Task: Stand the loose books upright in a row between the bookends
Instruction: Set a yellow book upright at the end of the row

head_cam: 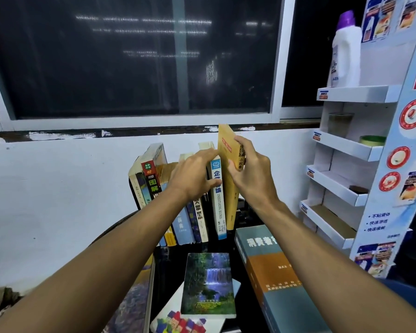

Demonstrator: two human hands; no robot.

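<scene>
**A:** Right hand (247, 174) grips the tan book (227, 169) by its front edge, upright, at the right end of the row (198, 219). Left hand (192, 176) has its fingers straight, pressing the top of the blue-and-white book (217, 203) next door. It grips nothing.

**B:** Tan one seated?

**A:** Can't tell. Its foot is low by the tabletop (171, 263), its side against the blue-and-white book.

**B:** Failure modes?

**A:** The row's left half leans left, and the red-spined book (151, 181) leans worst. If the left hand lets go, I'd expect the lean to spread, a gap to open and the tan book to tip. I can't make out a right bookend, so I can't confirm anything backs that end.

**B:** What's left?

**A:** Waterfall book (208, 284) and thick grey-orange book (274, 280) lie flat in front, and another book (135, 301) lies under the left forearm. The thick one looks heavy, and jammed in hard it could shove the row sideways. Display rack (339, 188) stands off to the right.
</scene>
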